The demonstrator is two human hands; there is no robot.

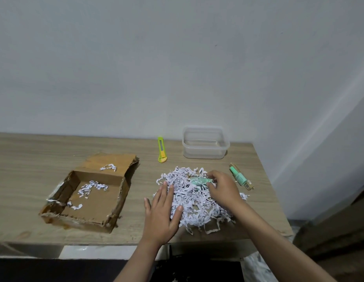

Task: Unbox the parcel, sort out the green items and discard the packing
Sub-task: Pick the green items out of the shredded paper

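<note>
Two hands in shredded paper (194, 198), right hand (221, 186) grip pinching green item (199, 181) lying crosswise, left hand (162, 208) flat.

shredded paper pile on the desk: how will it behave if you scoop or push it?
The shredded paper is a loose tangle of thin crinkled strips, so it is probably very light and floppy. Strays at its edges suggest a push would scatter some. The left hand lying flat on it hints it compresses easily.

The green item (199, 181) in the shreds (195, 202) is half buried, its shape unclear. The right hand (222, 187) hides its own fingertips, so its grip cannot be judged. The green tube (239, 176) has unreadable print. Both forearms run off the bottom edge.
</note>
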